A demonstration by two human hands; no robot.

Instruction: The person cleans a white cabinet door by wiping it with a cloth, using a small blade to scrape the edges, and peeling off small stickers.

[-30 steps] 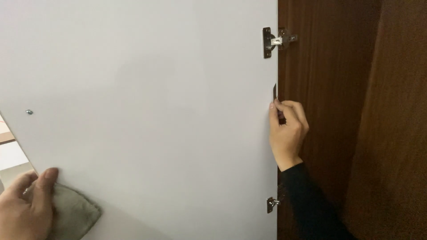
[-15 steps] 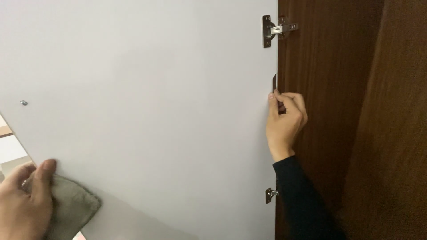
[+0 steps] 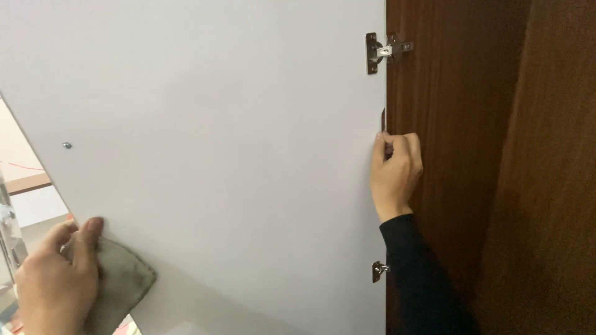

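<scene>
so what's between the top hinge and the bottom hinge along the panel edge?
Head view: right hand holding a thin blade at the white panel edge.

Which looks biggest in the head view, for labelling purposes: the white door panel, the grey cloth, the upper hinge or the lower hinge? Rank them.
1. white door panel
2. grey cloth
3. upper hinge
4. lower hinge, though a dark sleeve may partly hide it, so this last placing is unsure.
</scene>
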